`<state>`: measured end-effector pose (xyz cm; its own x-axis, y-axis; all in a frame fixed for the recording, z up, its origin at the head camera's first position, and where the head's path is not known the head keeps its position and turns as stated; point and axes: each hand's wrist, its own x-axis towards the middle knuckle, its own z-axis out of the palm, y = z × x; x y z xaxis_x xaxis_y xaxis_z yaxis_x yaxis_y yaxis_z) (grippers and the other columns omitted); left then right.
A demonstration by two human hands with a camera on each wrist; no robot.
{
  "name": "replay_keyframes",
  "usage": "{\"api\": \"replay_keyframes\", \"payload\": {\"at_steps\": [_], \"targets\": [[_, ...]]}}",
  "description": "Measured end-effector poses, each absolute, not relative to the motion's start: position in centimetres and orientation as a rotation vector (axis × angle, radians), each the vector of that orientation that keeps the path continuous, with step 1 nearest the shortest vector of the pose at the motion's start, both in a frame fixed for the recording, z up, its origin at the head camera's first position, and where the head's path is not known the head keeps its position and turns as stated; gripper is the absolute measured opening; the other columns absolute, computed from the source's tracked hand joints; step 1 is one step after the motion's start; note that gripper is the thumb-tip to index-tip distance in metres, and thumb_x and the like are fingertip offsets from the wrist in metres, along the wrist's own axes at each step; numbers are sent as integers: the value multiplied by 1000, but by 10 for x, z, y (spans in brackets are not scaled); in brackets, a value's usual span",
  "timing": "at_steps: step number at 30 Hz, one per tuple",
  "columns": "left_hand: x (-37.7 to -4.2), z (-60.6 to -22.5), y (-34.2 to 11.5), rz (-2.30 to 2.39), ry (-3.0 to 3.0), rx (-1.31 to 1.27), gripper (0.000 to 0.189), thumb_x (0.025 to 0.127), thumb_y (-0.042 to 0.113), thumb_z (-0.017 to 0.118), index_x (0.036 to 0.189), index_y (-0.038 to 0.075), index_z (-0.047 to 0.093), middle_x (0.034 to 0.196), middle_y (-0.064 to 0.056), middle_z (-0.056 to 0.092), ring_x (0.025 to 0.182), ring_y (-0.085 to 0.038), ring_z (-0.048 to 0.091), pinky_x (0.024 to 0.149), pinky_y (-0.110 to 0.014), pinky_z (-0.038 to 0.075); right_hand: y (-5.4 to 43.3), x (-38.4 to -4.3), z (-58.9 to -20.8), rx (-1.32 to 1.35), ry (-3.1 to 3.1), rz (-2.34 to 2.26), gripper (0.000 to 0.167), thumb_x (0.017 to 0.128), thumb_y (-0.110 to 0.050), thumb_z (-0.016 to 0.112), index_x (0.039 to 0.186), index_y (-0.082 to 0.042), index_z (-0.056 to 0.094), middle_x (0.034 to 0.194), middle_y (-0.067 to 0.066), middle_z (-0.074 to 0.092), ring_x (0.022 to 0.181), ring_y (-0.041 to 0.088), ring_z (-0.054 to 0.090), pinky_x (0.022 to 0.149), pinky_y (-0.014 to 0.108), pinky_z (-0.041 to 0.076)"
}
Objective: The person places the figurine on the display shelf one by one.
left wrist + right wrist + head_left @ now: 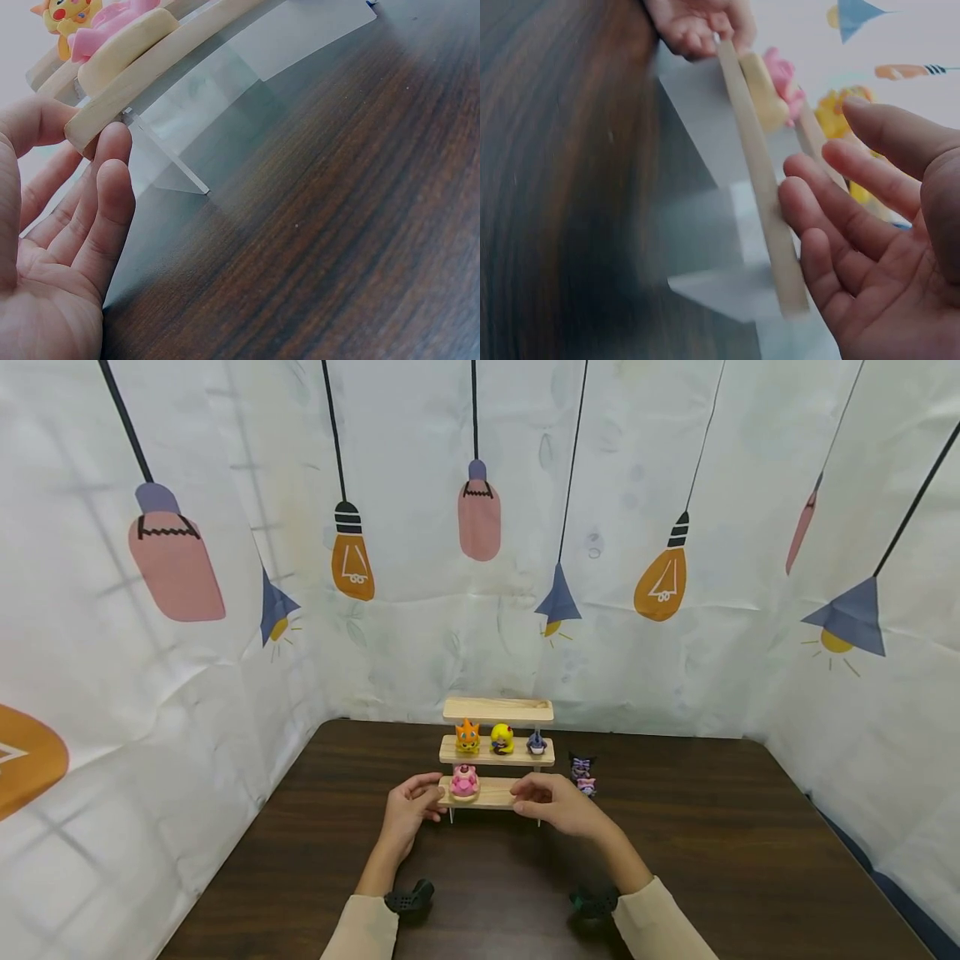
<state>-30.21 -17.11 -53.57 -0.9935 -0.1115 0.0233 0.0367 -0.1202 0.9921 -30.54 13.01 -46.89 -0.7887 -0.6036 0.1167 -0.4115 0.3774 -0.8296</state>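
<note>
A three-tier wooden display shelf (497,793) on clear supports stands at the back of the table. My left hand (411,810) pinches the left end of its lowest board (150,71), with thumb and fingertips at the corner. Beside the right end of that board is my right hand (558,804), its fingers loosely bent and thumb apart in the right wrist view. A pink figurine (464,782) on a cream base sits on the lowest tier's left. The middle tier bears an orange-eared yellow figurine (467,737), a yellow-haired figurine (502,739) and a dark blue-purple one (536,743).
A dark purple and pink figurine (582,774) stands on the table right of the shelf. The top tier (498,710) is bare wood. Behind the dark wooden table (712,843) hangs a pale cloth (420,643) printed with lamps.
</note>
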Motion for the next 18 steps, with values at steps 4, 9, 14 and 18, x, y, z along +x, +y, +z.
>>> {"api": "replay_keyframes", "payload": {"at_steps": [4,9,14,18], "targets": [[-302,-536,-171,-2285,-2010,78,33,93,7,71,125,-4,67,88,-1,72,64,-16,70,56,-27,58,150,-305,-467,-894,2460,-1420,30,101,-26,66,123,-6,68,108,9,71,93,14,66,79,29,57],[-301,-535,-170,-2286,-2004,70,33,94,6,70,124,-4,67,88,-2,73,64,-16,70,56,-27,58,177,-306,-469,-759,2592,-1533,25,99,-23,69,119,-9,70,106,8,72,88,17,67,74,33,59],[-301,-536,-171,-2272,-2009,74,32,94,6,70,124,-4,67,90,-3,73,64,-16,70,56,-27,58,202,-314,-476,-586,2706,-1663,25,98,-22,70,117,-6,69,106,11,72,85,22,67,70,29,56],[-300,-536,-171,-2273,-2013,79,33,94,6,70,125,-3,67,89,-3,73,65,-16,69,57,-27,58,216,-319,-481,-461,2780,-1712,27,97,-19,71,116,-1,69,108,15,72,88,15,65,73,24,54]]}}
